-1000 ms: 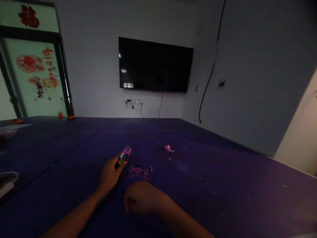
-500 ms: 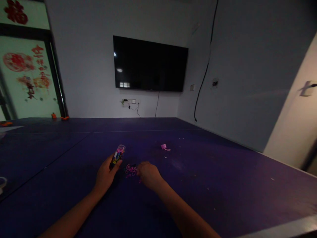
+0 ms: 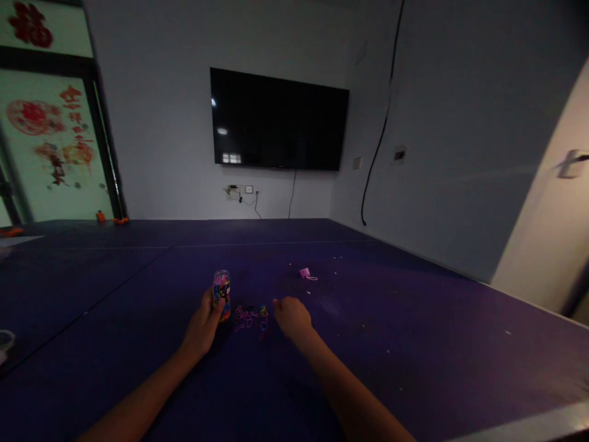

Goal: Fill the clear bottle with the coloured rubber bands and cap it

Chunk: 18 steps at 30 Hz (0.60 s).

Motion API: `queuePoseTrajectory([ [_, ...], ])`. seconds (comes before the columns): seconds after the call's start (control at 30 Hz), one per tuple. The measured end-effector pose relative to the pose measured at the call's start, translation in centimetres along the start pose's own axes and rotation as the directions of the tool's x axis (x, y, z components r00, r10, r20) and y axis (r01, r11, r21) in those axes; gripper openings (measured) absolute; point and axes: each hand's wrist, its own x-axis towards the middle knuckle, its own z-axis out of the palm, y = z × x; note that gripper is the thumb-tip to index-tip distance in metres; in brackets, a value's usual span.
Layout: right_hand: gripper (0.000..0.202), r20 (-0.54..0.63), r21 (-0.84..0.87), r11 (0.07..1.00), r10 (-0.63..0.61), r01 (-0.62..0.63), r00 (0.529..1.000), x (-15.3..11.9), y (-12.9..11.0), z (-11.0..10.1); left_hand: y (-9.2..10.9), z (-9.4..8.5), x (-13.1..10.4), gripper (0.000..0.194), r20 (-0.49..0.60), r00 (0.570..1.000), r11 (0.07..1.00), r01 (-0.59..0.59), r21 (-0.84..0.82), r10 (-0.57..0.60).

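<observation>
My left hand (image 3: 202, 322) is wrapped round a clear jar (image 3: 221, 294) filled with small colourful bands, standing about upright. To the right of the jar lie several loose elastic bands (image 3: 248, 317), mostly pink, with a few yellow and blue ones (image 3: 264, 312) at the right side. My right hand (image 3: 293, 316) is just right of these bands with its fingers curled closed; what they hold, if anything, is hidden. Farther off on the purple surface sits a pink cap (image 3: 304, 273) with a loop.
Small white scraps (image 3: 338, 258) dot the purple tabletop (image 3: 414, 344). At the left edge is part of a whitish round object (image 3: 5, 339). Small orange objects (image 3: 120, 220) lie by the far left edge. A television (image 3: 280, 120) hangs on the far wall, and a black cable (image 3: 384, 123) dangles at the right.
The jar has gone from tilted to nearly upright in my left hand. My right hand has moved right, off the pile, and yellow and blue bands now show where it was.
</observation>
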Motion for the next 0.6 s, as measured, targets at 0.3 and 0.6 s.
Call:
queuePoseTrajectory([
  [0.3,0.038,-0.012,0.640,0.767,-0.034,0.034,0.999,1.0,-1.2,1.9,-0.4,0.5,-0.1,0.054,0.226,0.967,0.972,-0.061,-0.225,0.113],
  [0.6,0.040,-0.181,0.159,0.979,-0.101,0.130,0.978,0.4,-0.7,1.5,-0.7,0.5,0.2,0.053,0.014,0.998,0.979,-0.059,-0.193,0.063],
])
